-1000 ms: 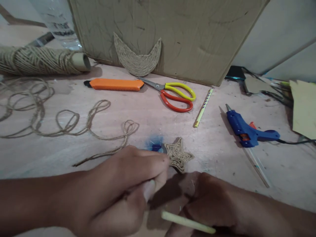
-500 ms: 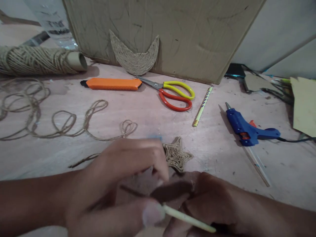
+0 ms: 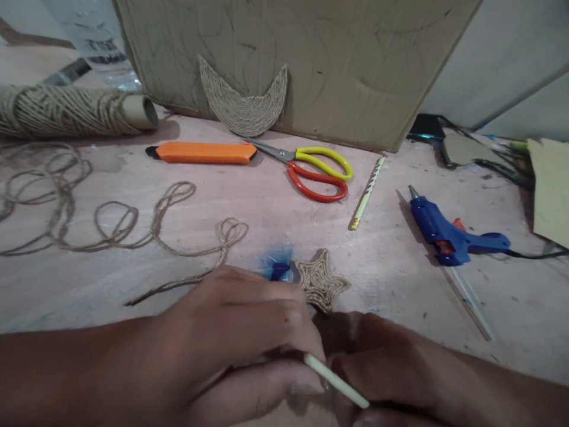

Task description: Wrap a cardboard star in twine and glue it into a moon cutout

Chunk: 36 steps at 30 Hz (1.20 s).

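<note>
Low in the view, my left hand [image 3: 249,344] is closed, its thumb and fingertips pressed together at the upper end of a thin pale stick [image 3: 338,381]. My right hand [image 3: 391,362] is closed around the lower end of that stick. What else lies between the fingers is hidden. Just beyond my hands lies a twine-covered star [image 3: 322,280]. A strand of jute twine [image 3: 178,283] runs out from behind my left hand, and a dark blue spot [image 3: 280,271] shows on the table beside the star.
A twine roll [image 3: 66,112] and loose twine loops lie left. An orange utility knife [image 3: 204,152], scissors [image 3: 317,172] and a pencil [image 3: 368,193] lie mid-table. A blue glue gun [image 3: 444,228] is right. A twine crescent [image 3: 249,110] leans on a cardboard sheet [image 3: 338,65].
My left hand has moved right and its fingers have closed down towards the thumb, nearer my right hand. Less of the pale stick shows now, and the blue spot has come into view.
</note>
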Each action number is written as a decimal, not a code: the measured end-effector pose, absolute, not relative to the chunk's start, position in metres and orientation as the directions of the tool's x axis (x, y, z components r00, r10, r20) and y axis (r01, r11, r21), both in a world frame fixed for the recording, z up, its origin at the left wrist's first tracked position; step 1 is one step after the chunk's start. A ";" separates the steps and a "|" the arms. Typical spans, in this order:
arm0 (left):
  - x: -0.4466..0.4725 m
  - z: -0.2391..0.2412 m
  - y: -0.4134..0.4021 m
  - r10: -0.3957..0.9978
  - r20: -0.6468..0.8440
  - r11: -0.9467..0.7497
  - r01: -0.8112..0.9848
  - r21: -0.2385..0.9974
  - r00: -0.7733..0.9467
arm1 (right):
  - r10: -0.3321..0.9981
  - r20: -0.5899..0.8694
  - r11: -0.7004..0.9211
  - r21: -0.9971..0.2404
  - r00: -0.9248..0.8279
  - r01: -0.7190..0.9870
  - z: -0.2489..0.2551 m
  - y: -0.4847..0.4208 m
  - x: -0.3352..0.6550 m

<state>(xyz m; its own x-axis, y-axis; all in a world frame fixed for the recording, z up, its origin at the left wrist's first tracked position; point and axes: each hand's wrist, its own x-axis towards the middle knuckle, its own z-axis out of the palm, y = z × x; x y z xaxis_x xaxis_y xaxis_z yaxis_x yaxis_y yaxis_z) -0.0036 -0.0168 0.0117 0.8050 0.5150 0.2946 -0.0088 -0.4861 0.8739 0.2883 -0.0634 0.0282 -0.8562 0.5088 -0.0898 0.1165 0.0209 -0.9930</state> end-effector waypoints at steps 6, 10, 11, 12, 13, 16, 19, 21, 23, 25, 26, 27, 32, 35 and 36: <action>0.000 0.013 -0.018 0.553 0.297 -0.438 -0.032 0.899 0.778 | 0.508 -0.135 -0.041 -0.990 -0.851 0.133 0.018 -0.067 0.291; 0.001 0.013 -0.017 0.553 0.299 -0.463 -0.012 0.887 0.778 | 0.581 -0.146 -0.057 -0.989 -0.801 0.138 0.029 -0.068 0.286; 0.001 0.012 -0.017 0.552 0.298 -0.470 -0.005 0.883 0.779 | 0.575 -0.163 -0.070 -0.986 -0.802 0.150 0.031 -0.068 0.285; 0.002 0.012 -0.016 0.549 0.302 -0.477 -0.004 0.879 0.780 | 0.552 -0.177 -0.082 -0.984 -0.815 0.158 0.033 -0.067 0.284; 0.002 0.012 -0.016 0.549 0.305 -0.480 -0.006 0.877 0.778 | 0.514 -0.193 -0.101 -0.981 -0.836 0.164 0.032 -0.067 0.282; 0.001 0.013 -0.014 0.538 0.311 -0.493 -0.007 0.870 0.783 | 0.523 -0.164 -0.164 -0.982 -0.837 0.090 0.025 -0.068 0.277; -0.004 0.011 -0.015 0.496 0.306 -0.587 0.054 0.808 0.812 | 0.622 -0.145 -0.195 -0.980 -0.769 0.028 0.018 -0.074 0.272; -0.009 0.009 -0.018 0.478 0.316 -0.690 0.127 0.713 0.819 | 0.650 -0.206 -0.215 -0.973 -0.731 0.083 0.020 -0.077 0.273; -0.012 0.006 -0.023 0.479 0.340 -0.768 0.199 0.609 0.809 | 0.691 -0.270 -0.246 -0.960 -0.671 0.133 0.025 -0.080 0.277; -0.013 0.004 -0.028 0.498 0.354 -0.797 0.257 0.546 0.791 | 0.687 -0.329 -0.283 -0.942 -0.648 0.179 0.030 -0.081 0.282; -0.013 0.005 -0.031 0.518 0.360 -0.797 0.285 0.533 0.776 | 0.669 -0.349 -0.295 -0.935 -0.656 0.197 0.031 -0.082 0.284; -0.012 0.005 -0.032 0.536 0.360 -0.793 0.308 0.526 0.764 | 0.646 -0.370 -0.303 -0.927 -0.668 0.220 0.032 -0.082 0.286; -0.009 0.012 -0.030 0.499 0.393 -0.830 0.296 0.472 0.772 | 0.648 -0.387 -0.310 -0.921 -0.656 0.237 0.030 -0.081 0.290; -0.009 0.014 -0.027 0.477 0.404 -0.842 0.273 0.466 0.780 | 0.635 -0.325 -0.271 -0.943 -0.701 0.192 0.028 -0.081 0.291; -0.009 0.014 -0.027 0.481 0.413 -0.840 0.272 0.469 0.773 | 0.645 -0.308 -0.257 -0.949 -0.699 0.180 0.027 -0.083 0.291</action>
<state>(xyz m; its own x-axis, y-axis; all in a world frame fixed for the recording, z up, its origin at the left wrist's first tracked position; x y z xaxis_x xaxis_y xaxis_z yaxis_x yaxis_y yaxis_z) -0.0086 -0.0266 0.0137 0.7733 0.4810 0.4132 0.2722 -0.8403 0.4688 0.2910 -0.0829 0.0266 -0.6994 0.6450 -0.3078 0.1804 -0.2574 -0.9493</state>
